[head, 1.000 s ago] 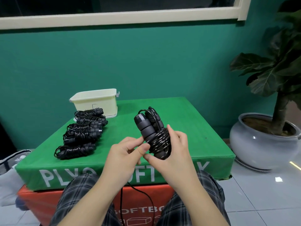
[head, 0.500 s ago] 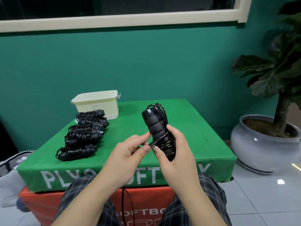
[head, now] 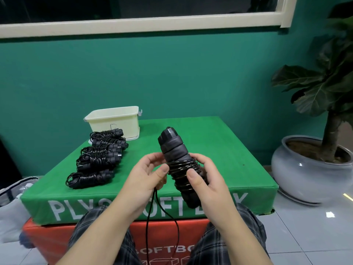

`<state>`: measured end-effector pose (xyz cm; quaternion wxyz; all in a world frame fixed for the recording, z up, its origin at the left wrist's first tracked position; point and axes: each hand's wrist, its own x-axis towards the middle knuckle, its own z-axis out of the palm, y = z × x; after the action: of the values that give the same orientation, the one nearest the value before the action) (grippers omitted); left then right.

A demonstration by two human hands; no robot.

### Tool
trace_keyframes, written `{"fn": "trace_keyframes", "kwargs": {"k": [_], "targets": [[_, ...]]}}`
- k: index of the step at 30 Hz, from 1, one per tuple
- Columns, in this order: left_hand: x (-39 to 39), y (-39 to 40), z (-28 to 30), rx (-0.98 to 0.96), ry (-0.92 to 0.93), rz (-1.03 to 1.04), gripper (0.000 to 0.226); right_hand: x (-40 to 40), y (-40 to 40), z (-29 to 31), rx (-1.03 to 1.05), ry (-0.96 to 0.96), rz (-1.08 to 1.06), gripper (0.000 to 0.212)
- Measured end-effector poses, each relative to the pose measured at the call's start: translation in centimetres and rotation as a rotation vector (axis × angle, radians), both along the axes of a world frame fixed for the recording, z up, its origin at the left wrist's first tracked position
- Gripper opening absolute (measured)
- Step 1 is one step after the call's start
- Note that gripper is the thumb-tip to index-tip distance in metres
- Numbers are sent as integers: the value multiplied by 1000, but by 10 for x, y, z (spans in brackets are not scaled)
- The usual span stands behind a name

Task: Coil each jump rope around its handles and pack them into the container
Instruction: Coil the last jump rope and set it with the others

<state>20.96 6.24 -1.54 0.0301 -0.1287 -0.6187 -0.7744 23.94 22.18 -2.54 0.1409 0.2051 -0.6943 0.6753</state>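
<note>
Now the right hand (head: pixel 205 180) grips the handles (head: pixel 176 159) above the green box (head: pixel 219 150), and the left hand (head: pixel 147 175) pinches the rope (head: pixel 162 213). If this pinch slackens, the coils (head: pixel 181 169) probably loosen.

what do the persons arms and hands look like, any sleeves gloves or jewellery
Both forearms are bare as far as the frame shows, with no sleeves in view. The left hand and right hand wear no gloves, and no rings, watch or bracelets are visible. Fingernails look short and unpainted. Dark plaid trousers cover the legs below.
</note>
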Motion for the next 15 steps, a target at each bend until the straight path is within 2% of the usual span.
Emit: {"fn": "trace_keyframes", "kwargs": {"k": [2,4,6,10,14,15], "targets": [[2,-2,-1,-11,-56,-140,64,1,0,2,-33,-20,44,35],[4,-3,0,-75,-34,-154,50,0,-1,-1,-39,-57,51,42],[5,-1,1,-151,8,-43,44,-2,-5,-5,-45,-80,18,47],[7,3,7,-286,43,252,38,-4,-12,-9,46,130,-225,26],[12,7,8,-296,86,291,11,-7,-10,-7,9,197,-333,22],[12,7,8,-291,104,297,11,-7,-9,-6,17,192,-359,23]]}}
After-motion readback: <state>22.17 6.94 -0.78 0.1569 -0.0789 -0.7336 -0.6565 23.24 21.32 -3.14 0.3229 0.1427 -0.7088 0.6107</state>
